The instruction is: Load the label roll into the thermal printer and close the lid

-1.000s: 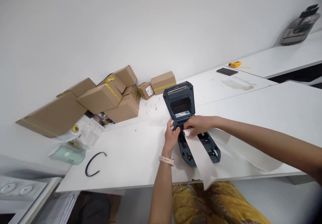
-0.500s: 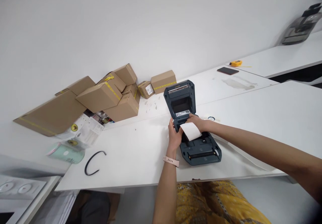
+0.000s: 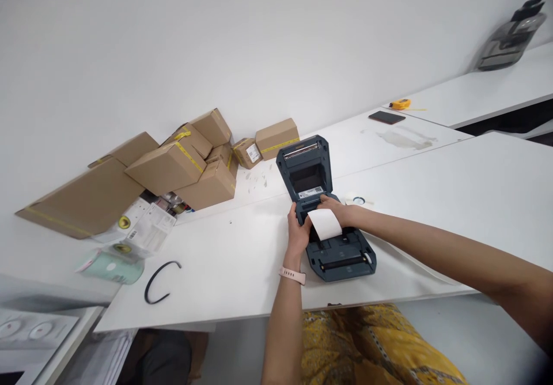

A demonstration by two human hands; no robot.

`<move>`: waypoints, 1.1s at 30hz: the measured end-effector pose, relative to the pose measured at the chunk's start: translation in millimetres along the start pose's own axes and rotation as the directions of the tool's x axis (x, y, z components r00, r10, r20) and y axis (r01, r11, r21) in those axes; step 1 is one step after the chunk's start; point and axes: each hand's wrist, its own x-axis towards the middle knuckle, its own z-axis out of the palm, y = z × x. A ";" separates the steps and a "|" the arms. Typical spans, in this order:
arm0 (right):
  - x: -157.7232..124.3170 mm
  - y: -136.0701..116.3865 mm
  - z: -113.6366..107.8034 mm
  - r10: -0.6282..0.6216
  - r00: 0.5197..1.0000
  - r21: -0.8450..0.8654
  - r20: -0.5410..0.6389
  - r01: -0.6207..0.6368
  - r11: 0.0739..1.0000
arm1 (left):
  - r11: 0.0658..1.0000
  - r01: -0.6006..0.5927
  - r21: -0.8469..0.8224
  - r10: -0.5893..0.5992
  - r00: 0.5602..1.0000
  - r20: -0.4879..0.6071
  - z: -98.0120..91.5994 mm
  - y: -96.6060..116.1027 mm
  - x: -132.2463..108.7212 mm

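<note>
A dark blue-grey label printer [image 3: 341, 261] sits on the white table with its lid [image 3: 305, 166] raised. A wide strip of white label paper [image 3: 326, 225] curves out from the middle of its bay; the rest of that roll is hidden by my hands. My left hand [image 3: 298, 229], with a pink band at the wrist, is closed around the printer's left side, its thumb beside the paper. Reaching in from the right, my right hand [image 3: 334, 209] is closed at the paper roll, fingers down inside the bay and partly hidden.
Cardboard boxes [image 3: 173, 166] are piled at the back left, near a mint-green pouch [image 3: 114, 267] and a black headband [image 3: 151, 284]. Towards the back right lie a phone [image 3: 386, 117] and a yellow tape measure [image 3: 400, 104]. A large clear bottle [image 3: 505, 45] stands farther right.
The whole view has shifted slightly, so everything sits a little further left. Both hands stay at the printer and paper, with hardly any visible movement.
</note>
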 end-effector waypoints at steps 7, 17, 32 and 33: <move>-4.8 -2.1 -4.8 -0.058 0.995 0.011 -0.081 0.059 0.998 | 0.999 0.031 0.034 -0.030 0.999 -0.014 0.8 2.7 -0.4; -91.9 -20.5 -9.6 -0.204 0.889 0.123 -0.409 0.275 0.954 | 0.874 -0.305 0.379 0.338 0.941 -0.023 -2.7 21.0 -42.5; -157.8 -74.4 89.7 0.038 0.603 0.318 -0.797 0.366 0.875 | 0.618 -0.511 0.598 0.560 0.820 0.122 17.1 3.7 -164.8; -158.8 -76.8 93.3 0.036 0.591 0.308 -0.806 0.366 0.878 | 0.603 -0.514 0.610 0.575 0.810 0.114 18.1 1.1 -165.5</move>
